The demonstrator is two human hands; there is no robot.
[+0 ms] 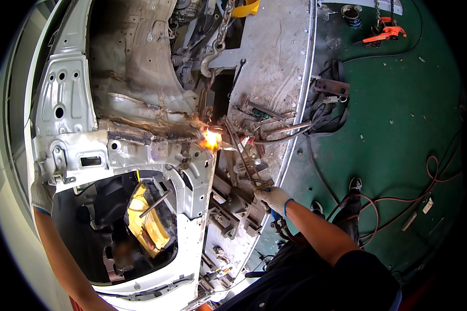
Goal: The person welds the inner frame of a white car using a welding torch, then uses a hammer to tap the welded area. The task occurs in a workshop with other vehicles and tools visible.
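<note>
My gloved right hand (272, 199) is wrapped round the handle end of a gas torch (239, 150). The torch's thin metal tube runs up and left from the hand. A bright orange flame (211, 139) glows at the corner of a bare, pale car body (194, 153), where the metal is browned and scorched. My gloved left hand (40, 196) lies against the body's far left side, beside the window opening. Its fingers look stretched along the panel, though they blend with the pale metal. A chain hook (211, 57) hangs just above the flame, joined to a clamp (206, 101).
Loose tools and metal clamps (233, 220) crowd the grey platform (275, 46). A yellow piece (148, 220) lies inside the window opening. Red hoses (394, 199) and dark straps (337, 114) trail over the green floor, with an orange chain hoist (386, 33) farther off.
</note>
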